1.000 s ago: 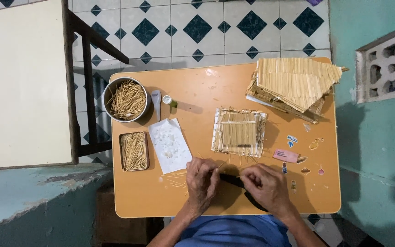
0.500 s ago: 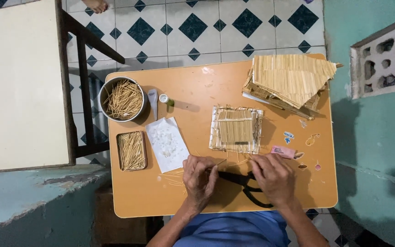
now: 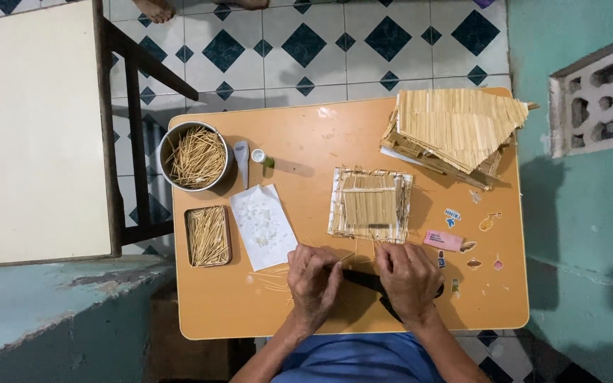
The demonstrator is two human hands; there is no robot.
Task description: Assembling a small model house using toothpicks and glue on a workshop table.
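My left hand point(image 3: 313, 282) and my right hand point(image 3: 409, 278) rest close together at the near edge of an orange table point(image 3: 335, 149). Between them runs a dark tool point(image 3: 360, 279) like black scissors; my right hand covers its handle end and my left hand touches its tip. What my left fingers pinch is too small to see. Thin sticks point(image 3: 272, 276) lie loose by my left hand. Just beyond my hands sits a small square panel of woven sticks point(image 3: 370, 204).
A round tin of sticks point(image 3: 194, 157), a flat rectangular tray of sticks point(image 3: 208, 235), a white paper sheet point(image 3: 263, 226), a small glue bottle point(image 3: 262, 159) and a pink eraser point(image 3: 443, 240) lie on the table. A stick-built roof model point(image 3: 455, 131) stands far right. Tiled floor beyond.
My hands have stayed at the near edge, shifting slightly. The view has drifted a little, so the table sits lower in frame.
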